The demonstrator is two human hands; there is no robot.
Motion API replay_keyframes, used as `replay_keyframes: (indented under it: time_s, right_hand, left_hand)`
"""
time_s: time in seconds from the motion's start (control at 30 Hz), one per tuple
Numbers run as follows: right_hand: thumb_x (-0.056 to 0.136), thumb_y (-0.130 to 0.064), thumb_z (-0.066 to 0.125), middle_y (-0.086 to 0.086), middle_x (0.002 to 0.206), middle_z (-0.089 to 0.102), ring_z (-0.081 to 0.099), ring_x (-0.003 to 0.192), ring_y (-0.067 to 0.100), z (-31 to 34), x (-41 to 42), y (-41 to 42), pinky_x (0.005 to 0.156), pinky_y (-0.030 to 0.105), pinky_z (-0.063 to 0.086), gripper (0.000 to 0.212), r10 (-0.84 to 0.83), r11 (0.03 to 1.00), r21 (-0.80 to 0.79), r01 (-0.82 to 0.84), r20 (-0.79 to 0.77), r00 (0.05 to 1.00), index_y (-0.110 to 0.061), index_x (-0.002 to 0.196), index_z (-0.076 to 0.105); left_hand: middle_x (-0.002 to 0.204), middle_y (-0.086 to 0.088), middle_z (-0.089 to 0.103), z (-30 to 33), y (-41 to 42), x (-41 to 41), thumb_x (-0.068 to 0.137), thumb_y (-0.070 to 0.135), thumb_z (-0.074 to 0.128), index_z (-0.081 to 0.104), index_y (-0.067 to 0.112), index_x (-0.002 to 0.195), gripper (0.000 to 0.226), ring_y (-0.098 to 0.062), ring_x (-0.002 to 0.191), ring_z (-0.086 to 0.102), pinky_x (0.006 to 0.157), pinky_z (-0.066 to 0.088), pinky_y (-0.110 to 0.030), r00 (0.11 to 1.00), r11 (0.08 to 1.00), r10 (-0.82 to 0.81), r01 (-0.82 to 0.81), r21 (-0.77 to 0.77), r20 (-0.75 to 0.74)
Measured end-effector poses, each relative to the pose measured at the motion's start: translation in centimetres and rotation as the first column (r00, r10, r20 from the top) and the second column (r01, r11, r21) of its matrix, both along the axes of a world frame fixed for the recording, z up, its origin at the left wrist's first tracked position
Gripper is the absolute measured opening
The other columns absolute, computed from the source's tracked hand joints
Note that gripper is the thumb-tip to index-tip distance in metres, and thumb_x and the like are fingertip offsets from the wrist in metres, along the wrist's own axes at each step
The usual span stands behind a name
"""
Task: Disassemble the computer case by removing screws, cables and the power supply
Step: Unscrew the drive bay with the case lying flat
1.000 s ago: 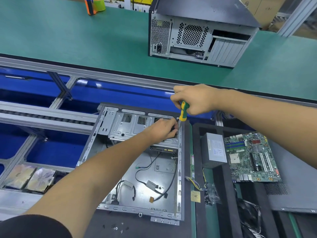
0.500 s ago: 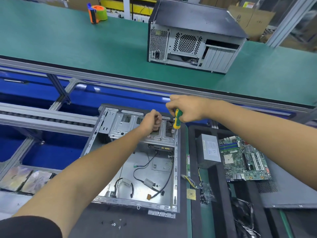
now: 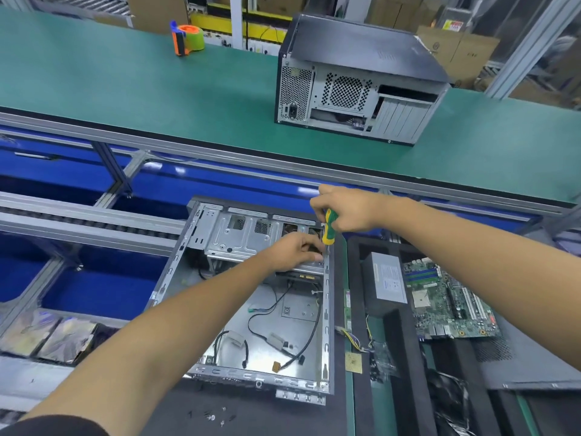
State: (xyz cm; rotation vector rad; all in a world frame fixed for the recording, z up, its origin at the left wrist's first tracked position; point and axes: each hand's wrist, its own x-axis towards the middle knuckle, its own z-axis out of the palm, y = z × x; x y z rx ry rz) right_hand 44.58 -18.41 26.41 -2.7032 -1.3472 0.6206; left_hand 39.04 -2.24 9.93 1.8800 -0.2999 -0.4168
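A factory line: a green conveyor runs beyond the dark tabletop (image 3: 251,416) where the open computer case (image 3: 251,309) lies on its side. The right hand (image 3: 345,209) grips a screwdriver (image 3: 330,226) upright at the case's far right corner, probably on a screw; the left hand (image 3: 298,250), fingers curled, steadies the drive cage (image 3: 245,237). The removed power supply (image 3: 386,281) sits just right of the case.

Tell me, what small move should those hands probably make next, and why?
Probably turn the screwdriver to back out a screw. The right hand grips its handle upright, tip down at the open case rim, while the left hand reaches in at the drive cage beside the tip.
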Motion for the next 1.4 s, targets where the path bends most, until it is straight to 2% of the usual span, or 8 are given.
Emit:
replay_keyframes:
  time_s: [0.17, 0.43, 0.67, 0.8, 0.93, 1.13, 1.27, 1.4]
  right_hand:
    - [0.076, 0.005, 0.057, 0.001, 0.093, 0.042, 0.046, 0.077, 0.018, -0.3, 0.2, 0.0, 0.059, 0.029, 0.029, 0.025, -0.033, 0.999, 0.016, 0.033, -0.015, 0.999, -0.016, 0.089, 0.055]
    - [0.079, -0.005, 0.066, 0.001, 0.093, 0.046, 0.050, 0.083, 0.022, 0.0, 0.3, 0.7, 0.067, 0.039, 0.043, 0.021, -0.092, 0.995, -0.048, 0.092, -0.012, 0.996, -0.017, 0.091, 0.054]
    - [0.095, -0.030, 0.054, 0.015, 0.086, 0.069, 0.050, 0.059, 0.024, 1.0, -0.9, 1.4, 0.053, 0.030, 0.039, 0.018, -0.227, 0.897, -0.374, 0.234, 0.065, 0.972, -0.011, 0.097, 0.053]
    - [0.100, -0.027, 0.046, 0.013, 0.080, 0.061, 0.048, 0.055, 0.026, 1.3, -1.3, 1.7, 0.055, 0.032, 0.044, 0.019, -0.319, 0.888, -0.358, 0.289, -0.027, 0.947, -0.010, 0.094, 0.053]
    - [0.098, -0.027, 0.053, 0.004, 0.087, 0.058, 0.048, 0.076, 0.024, 1.4, -1.3, 1.8, 0.063, 0.035, 0.036, 0.009, -0.001, 0.905, -0.422, 0.043, 0.099, 0.995, -0.020, 0.097, 0.047]
    - [0.091, -0.012, 0.056, -0.004, 0.093, 0.043, 0.045, 0.070, 0.021, 1.5, -1.6, 1.6, 0.054, 0.034, 0.031, 0.024, 0.384, 0.849, -0.475, -0.232, 0.254, 0.887, -0.029, 0.098, 0.041]
    - [0.082, -0.007, 0.060, -0.008, 0.094, 0.039, 0.049, 0.078, 0.022, 1.2, -1.7, 1.2, 0.052, 0.030, 0.026, 0.030, 0.291, 0.903, -0.388, -0.186, 0.231, 0.929, -0.028, 0.101, 0.049]
    - [0.100, -0.044, 0.046, -0.004, 0.078, 0.046, 0.046, 0.067, 0.018, 1.0, -1.2, 0.2, 0.054, 0.033, 0.027, 0.021, 0.123, 0.922, -0.387, 0.000, 0.293, 0.948, -0.023, 0.102, 0.045]
  left_hand:
    - [0.101, -0.006, 0.073, -0.4, -0.3, -0.1, 0.095, 0.005, 0.071, 0.071, -0.002, 0.104, 0.012, 0.001, 0.087, 0.067, 0.082, 0.048, -0.013, 0.997, 0.998, 0.064, -0.063, -0.014, 0.050]
    - [0.101, -0.005, 0.074, -0.8, -0.1, -0.1, 0.098, 0.012, 0.068, 0.072, 0.005, 0.106, 0.011, -0.007, 0.092, 0.069, 0.086, 0.051, -0.017, 0.991, 0.996, 0.048, -0.057, 0.064, 0.123]
    - [0.099, 0.003, 0.071, -1.1, -0.2, -0.4, 0.100, 0.014, 0.065, 0.074, 0.009, 0.111, 0.014, 0.012, 0.086, 0.062, 0.079, 0.041, -0.003, 0.969, 0.984, -0.003, -0.042, 0.175, 0.249]
    - [0.102, -0.002, 0.072, -0.9, -0.1, -0.5, 0.101, 0.017, 0.065, 0.075, 0.012, 0.110, 0.015, -0.009, 0.092, 0.063, 0.081, 0.043, -0.009, 0.951, 0.975, -0.017, -0.052, 0.215, 0.308]
    - [0.103, -0.003, 0.075, -1.0, -0.3, -0.7, 0.098, 0.014, 0.068, 0.072, 0.007, 0.105, 0.011, -0.015, 0.097, 0.069, 0.090, 0.052, -0.027, 0.963, 0.978, 0.014, -0.069, 0.196, 0.270]
    - [0.103, -0.006, 0.074, -1.1, -0.5, -0.7, 0.096, 0.020, 0.072, 0.070, 0.008, 0.101, 0.013, -0.022, 0.099, 0.069, 0.094, 0.052, -0.038, 0.974, 0.980, 0.042, -0.084, 0.182, 0.221]
    - [0.101, -0.009, 0.073, -1.1, -0.6, -0.8, 0.096, 0.020, 0.072, 0.068, 0.006, 0.102, 0.015, -0.026, 0.098, 0.068, 0.093, 0.053, -0.042, 0.971, 0.975, 0.031, -0.081, 0.205, 0.237]
    - [0.096, -0.005, 0.073, -1.2, -0.8, -1.0, 0.095, 0.016, 0.072, 0.069, 0.008, 0.101, 0.011, -0.016, 0.088, 0.066, 0.083, 0.053, -0.032, 0.958, 0.977, 0.052, -0.107, 0.184, 0.283]
